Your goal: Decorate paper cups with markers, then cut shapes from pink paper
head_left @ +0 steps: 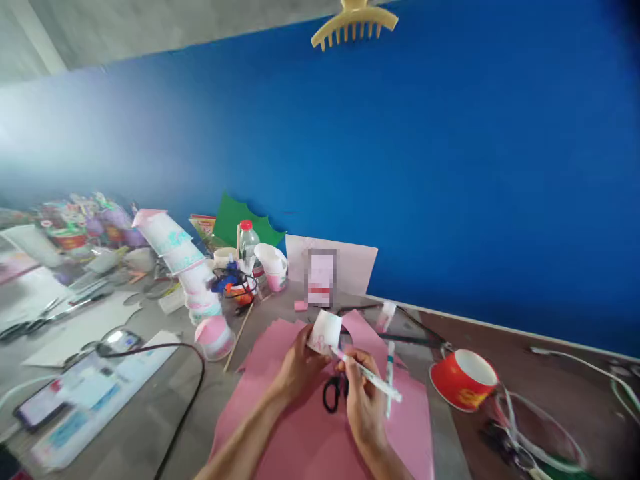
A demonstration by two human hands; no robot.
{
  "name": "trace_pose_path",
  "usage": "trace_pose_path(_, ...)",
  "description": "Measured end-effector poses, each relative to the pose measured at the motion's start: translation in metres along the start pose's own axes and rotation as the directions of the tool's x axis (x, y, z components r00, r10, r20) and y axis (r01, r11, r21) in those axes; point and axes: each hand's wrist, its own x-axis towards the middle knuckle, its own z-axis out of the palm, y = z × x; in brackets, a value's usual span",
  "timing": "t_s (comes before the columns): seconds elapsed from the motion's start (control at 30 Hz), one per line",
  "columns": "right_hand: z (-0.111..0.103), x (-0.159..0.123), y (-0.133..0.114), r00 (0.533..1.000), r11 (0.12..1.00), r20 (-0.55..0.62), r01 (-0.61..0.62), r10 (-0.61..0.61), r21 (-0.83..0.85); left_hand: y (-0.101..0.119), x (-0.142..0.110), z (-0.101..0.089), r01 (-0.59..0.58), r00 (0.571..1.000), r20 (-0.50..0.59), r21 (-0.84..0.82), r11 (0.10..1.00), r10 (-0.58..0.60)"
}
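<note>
In my left hand point(299, 365) is a small white paper cup point(328, 328) with pink line drawing on its side, held tilted above pink paper point(295, 443). My right hand point(364, 397) grips a white marker point(377, 381), its pink tip end at the cup's side. Black-handled scissors point(330, 395) lie on the pink paper between my hands, partly hidden by the right one. Beside my right hand rests a second marker point(390, 367) with a teal band. Farther back lies a small pink-and-white item point(386, 317), too blurred to name.
Left stands a leaning stack of decorated cups point(193, 280). Behind are a red-capped bottle point(247, 243), a cut white cup point(273, 267) and a blurred upright phone-like screen point(321, 277). A red paper tub point(464, 380) sits right, near cables point(543, 417). A dark cord point(195, 393) crosses the left side.
</note>
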Motion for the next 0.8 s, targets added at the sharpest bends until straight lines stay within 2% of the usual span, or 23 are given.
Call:
trace_pose_path(0.2, -0.002, -0.002, -0.004, 0.999, 0.999, 0.033, -0.028, 0.027, 0.032, 0.01, -0.004, 0.004, 0.003, 1.0, -0.009, -0.018, 1.0, -0.003)
trace_pose_path(0.4, -0.001, -0.001, -0.003, 0.997, 0.996, 0.006, -0.076, 0.076, 0.049, 0.027, -0.007, 0.005, 0.028, 0.999, 0.022, -0.057, 0.998, -0.026)
trace_pose_path(0.63, -0.001, 0.0, -0.008, 0.992, 0.99, -0.043, -0.112, 0.116, 0.091, 0.023, -0.007, 0.003, 0.008, 0.999, 0.033, -0.048, 0.999, -0.006)
trace_pose_path(0.8, -0.001, 0.001, -0.009, 0.994, 0.992, -0.016, -0.109, 0.11, 0.07, 0.029, -0.008, 0.005, 0.023, 0.999, 0.025, -0.054, 0.998, -0.021)
